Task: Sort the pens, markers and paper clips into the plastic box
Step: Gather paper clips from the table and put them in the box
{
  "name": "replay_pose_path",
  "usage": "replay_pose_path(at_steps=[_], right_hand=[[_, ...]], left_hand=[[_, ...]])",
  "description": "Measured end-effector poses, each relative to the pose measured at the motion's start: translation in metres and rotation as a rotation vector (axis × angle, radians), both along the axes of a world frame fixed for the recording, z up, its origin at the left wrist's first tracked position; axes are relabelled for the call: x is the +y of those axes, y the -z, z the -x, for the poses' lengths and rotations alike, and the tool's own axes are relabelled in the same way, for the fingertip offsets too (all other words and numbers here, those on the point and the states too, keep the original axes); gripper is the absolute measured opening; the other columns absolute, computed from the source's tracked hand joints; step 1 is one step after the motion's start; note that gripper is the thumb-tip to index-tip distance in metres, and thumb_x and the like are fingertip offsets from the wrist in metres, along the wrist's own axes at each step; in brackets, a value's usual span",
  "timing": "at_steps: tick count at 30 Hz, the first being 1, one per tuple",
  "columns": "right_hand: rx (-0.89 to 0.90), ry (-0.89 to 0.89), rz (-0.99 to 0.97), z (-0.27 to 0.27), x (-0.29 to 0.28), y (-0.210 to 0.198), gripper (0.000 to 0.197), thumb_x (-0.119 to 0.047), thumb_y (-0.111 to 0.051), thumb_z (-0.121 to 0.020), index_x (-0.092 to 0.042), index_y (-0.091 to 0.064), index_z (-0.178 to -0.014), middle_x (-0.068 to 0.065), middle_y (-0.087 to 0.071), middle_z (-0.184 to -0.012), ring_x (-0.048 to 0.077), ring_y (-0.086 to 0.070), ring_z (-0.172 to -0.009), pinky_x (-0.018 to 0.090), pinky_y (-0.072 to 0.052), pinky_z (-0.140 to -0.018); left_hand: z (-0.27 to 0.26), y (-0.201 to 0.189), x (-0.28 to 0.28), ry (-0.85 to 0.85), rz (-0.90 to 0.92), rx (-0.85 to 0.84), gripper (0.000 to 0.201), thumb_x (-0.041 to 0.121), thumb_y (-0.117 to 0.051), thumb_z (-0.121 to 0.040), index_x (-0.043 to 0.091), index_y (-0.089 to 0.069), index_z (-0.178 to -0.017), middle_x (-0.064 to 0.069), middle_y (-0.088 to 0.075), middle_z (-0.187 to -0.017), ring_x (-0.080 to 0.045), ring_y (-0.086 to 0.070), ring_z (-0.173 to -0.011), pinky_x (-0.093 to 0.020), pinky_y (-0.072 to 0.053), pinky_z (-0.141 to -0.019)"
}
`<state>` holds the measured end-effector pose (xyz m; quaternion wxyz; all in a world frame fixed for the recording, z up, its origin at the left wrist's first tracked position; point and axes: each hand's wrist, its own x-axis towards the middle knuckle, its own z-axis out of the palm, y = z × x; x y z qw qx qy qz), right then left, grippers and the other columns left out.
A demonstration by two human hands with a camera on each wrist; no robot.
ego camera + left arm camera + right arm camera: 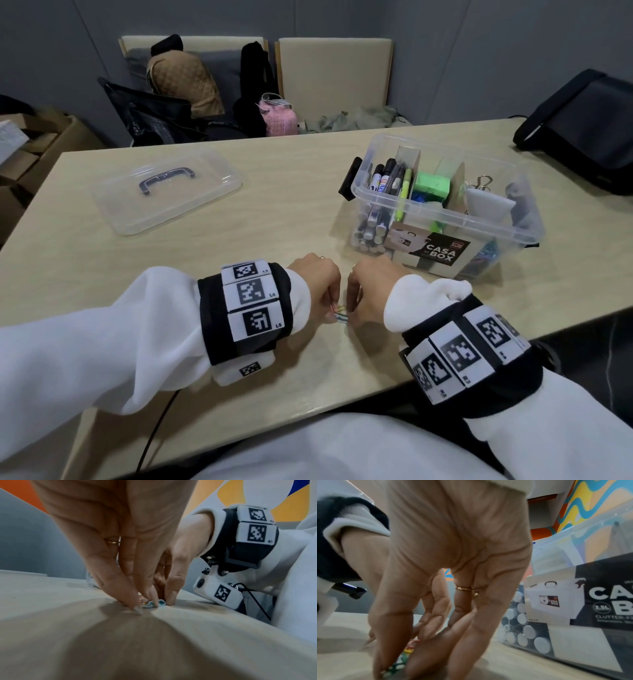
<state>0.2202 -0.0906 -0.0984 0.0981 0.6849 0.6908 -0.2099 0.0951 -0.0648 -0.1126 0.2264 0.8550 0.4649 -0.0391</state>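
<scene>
A small cluster of coloured paper clips (340,313) lies on the beige table near its front edge, between my two hands. My left hand (317,286) points its fingers down and pinches the paper clips (150,603) from the left. My right hand (368,291) closes its fingertips on the same paper clips (402,657) from the right. The clear plastic box (442,209) stands just behind and to the right. Its left section holds several markers and pens (383,192), and coloured clips show through its front right corner.
The box's clear lid (168,192) with a dark handle lies on the table at the back left. A black bag (582,130) sits at the far right corner. Two chairs with bags and clothes stand behind the table (281,212).
</scene>
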Motion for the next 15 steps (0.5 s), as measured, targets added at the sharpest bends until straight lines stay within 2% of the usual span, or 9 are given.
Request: replay_pose_path(at_steps=[3, 5, 7, 10, 15], right_hand=[[0.021, -0.019, 0.001, -0.0016, -0.0008, -0.0009, 0.015, -0.023, -0.081, -0.070, -0.022, -0.072, -0.082, -0.003, -0.071, -0.088, 0.017, -0.067, -0.081, 0.023, -0.046, -0.065], [0.035, -0.026, -0.015, -0.0034, -0.0012, -0.0014, 0.018, -0.021, -0.080, -0.070, -0.027, -0.065, -0.077, -0.005, -0.068, -0.087, 0.017, -0.065, -0.081, 0.023, -0.044, -0.063], [0.047, -0.022, -0.037, -0.0054, -0.0005, -0.0018, 0.026, -0.022, -0.082, -0.067, -0.027, -0.060, -0.080, -0.007, -0.064, -0.086, 0.018, -0.064, -0.084, 0.026, -0.049, -0.066], [0.043, -0.007, -0.027, -0.0073, 0.0011, -0.0019, 0.037, -0.029, -0.086, -0.064, -0.024, -0.063, -0.093, -0.004, -0.067, -0.094, 0.019, -0.064, -0.090, 0.030, -0.054, -0.075], [0.023, -0.003, -0.025, -0.0088, 0.0030, -0.0024, 0.020, -0.026, -0.082, -0.071, -0.026, -0.071, -0.087, -0.002, -0.071, -0.096, 0.020, -0.066, -0.092, 0.032, -0.056, -0.078]], left_hand=[[-0.0008, -0.0027, 0.0028, 0.014, 0.022, -0.007, 0.018, 0.012, -0.072, -0.076, 0.009, -0.073, -0.094, -0.005, -0.072, -0.093, -0.018, -0.064, -0.092, -0.021, -0.047, -0.080], [-0.0007, -0.0024, 0.0045, 0.007, 0.037, -0.009, 0.016, 0.010, -0.072, -0.076, 0.010, -0.073, -0.092, -0.003, -0.071, -0.086, -0.017, -0.063, -0.087, -0.022, -0.047, -0.080], [-0.0003, -0.0016, 0.0048, 0.002, 0.050, -0.010, 0.014, 0.010, -0.074, -0.076, 0.009, -0.074, -0.090, -0.003, -0.068, -0.082, -0.015, -0.059, -0.081, -0.024, -0.047, -0.080], [0.0004, -0.0018, 0.0049, 0.016, 0.049, -0.012, 0.013, 0.013, -0.074, -0.077, 0.008, -0.073, -0.090, -0.006, -0.071, -0.089, -0.014, -0.055, -0.077, -0.027, -0.049, -0.082], [-0.0013, 0.0009, 0.0022, 0.063, 0.004, 0.002, 0.016, 0.019, -0.068, -0.083, 0.007, -0.072, -0.093, -0.008, -0.068, -0.088, -0.016, -0.053, -0.077, -0.024, -0.049, -0.079]])
